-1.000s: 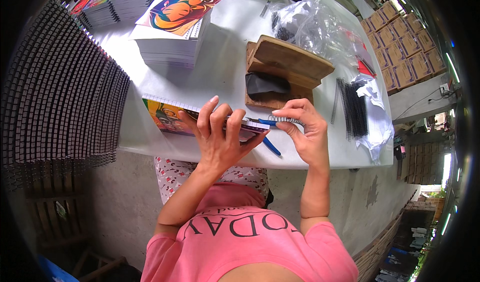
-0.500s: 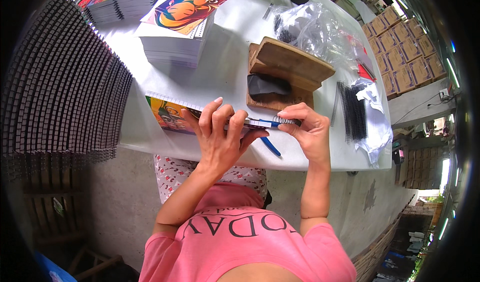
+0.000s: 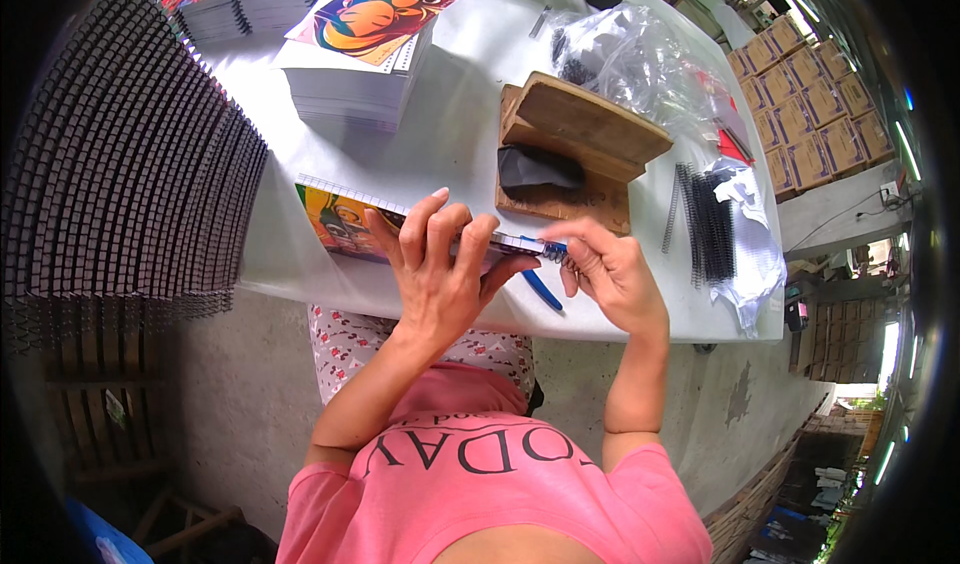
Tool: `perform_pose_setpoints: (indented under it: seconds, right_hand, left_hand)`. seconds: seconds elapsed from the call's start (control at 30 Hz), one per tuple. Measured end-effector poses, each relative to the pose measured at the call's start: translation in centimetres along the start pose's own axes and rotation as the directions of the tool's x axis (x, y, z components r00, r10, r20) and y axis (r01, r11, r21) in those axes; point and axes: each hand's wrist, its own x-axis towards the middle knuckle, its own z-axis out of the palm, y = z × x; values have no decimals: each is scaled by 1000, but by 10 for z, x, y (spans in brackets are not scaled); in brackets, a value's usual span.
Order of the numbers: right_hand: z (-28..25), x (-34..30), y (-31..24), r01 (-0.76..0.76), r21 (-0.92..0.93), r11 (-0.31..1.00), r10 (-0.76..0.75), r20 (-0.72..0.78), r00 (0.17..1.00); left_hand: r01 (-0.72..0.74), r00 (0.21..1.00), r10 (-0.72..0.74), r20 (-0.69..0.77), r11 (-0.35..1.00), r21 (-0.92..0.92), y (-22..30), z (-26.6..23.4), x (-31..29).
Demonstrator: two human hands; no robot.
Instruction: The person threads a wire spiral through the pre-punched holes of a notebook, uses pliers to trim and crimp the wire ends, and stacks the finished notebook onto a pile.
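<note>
My left hand (image 3: 438, 264) is closed over a notebook (image 3: 335, 221) with a bright painted cover, its punched edge turned up and away from me. At the notebook's right end a dark spiral coil (image 3: 553, 252) sticks out. My right hand (image 3: 612, 276) has its fingers bent round this coil, the index finger reaching along the notebook's corner. Part of the coil is hidden behind the fingers. A blue tool handle (image 3: 543, 291) lies on the table below the notebook; the rest of that tool is mostly covered.
A wooden stand (image 3: 590, 129) with a black pad (image 3: 540, 171) sits just beyond my hands. Loose black coils (image 3: 705, 224) lie on white paper at right, near a clear plastic bag (image 3: 640, 59). A page stack (image 3: 350, 94) and a tall pile of bound notebooks (image 3: 130, 174) stand at left.
My right hand has shifted slightly, its index finger now stretched toward the notebook's corner. Less coil sticks out beyond the notebook's end. My left hand keeps its hold.
</note>
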Motion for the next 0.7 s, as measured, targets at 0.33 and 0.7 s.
perform_pose_setpoints:
  seconds: [0.33,0.7]
  right_hand:
    - [1,0,18,45,-18,999,-43,96,994]
    - [-35,78,110,297,-530,794,-414,-114,903]
  left_hand:
    - [44,998,-44,38,999,1,-9,-20,6]
    - [21,999,-18,48,997,-70,-9,-24,10]
